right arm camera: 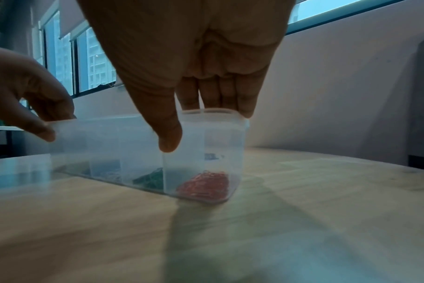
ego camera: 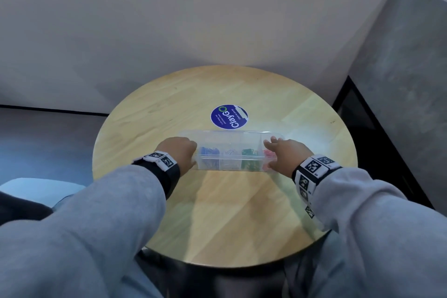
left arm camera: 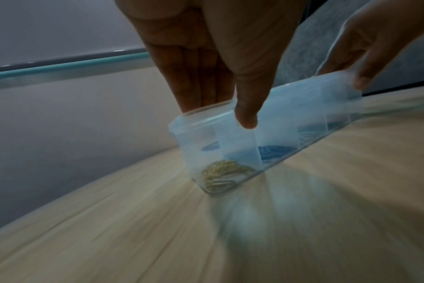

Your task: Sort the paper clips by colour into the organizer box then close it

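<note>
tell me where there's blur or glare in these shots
Head view: bright glare on the table just right of the box, whose clear plastic looks washed out. Left wrist view: the tabletop streaks with motion blur, though the gold clips stay readable. Right wrist view: the foreground table is soft, and the red clips are slightly blurred.

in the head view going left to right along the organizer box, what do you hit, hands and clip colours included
left hand gripping the left end of the organizer box → blue clips → pale silvery clips → green clips → red clips → right hand gripping the right end.
</note>
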The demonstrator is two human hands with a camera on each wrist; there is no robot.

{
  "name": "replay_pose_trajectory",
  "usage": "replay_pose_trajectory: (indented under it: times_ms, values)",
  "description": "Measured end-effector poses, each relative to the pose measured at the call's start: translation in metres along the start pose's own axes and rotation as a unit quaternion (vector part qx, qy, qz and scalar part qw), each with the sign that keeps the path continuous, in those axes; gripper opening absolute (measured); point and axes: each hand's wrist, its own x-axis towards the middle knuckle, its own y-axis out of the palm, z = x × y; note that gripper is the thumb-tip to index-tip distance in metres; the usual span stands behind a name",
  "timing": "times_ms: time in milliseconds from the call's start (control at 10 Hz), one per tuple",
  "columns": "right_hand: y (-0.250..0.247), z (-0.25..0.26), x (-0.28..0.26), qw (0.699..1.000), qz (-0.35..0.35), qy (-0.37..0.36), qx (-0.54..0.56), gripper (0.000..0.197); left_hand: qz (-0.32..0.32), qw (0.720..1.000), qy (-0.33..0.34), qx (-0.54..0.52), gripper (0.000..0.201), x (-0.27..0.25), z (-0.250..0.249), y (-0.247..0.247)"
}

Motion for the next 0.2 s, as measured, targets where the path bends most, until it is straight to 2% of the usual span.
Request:
replay_pose_trajectory:
  times_ms: [100,200]
  values:
    - [-0.006,0.0,-0.009,0.999,0.025,-0.003,0.031,0.072,0.031,0.997,-0.035,-0.068,0.049,-0.007,0.004,-0.013]
    - [-0.011,-0.012,-0.026,0.993,-0.009,0.004,0.12,0.071,0.035,0.978,-0.054,-0.196,0.069,-0.029,0.023,-0.022]
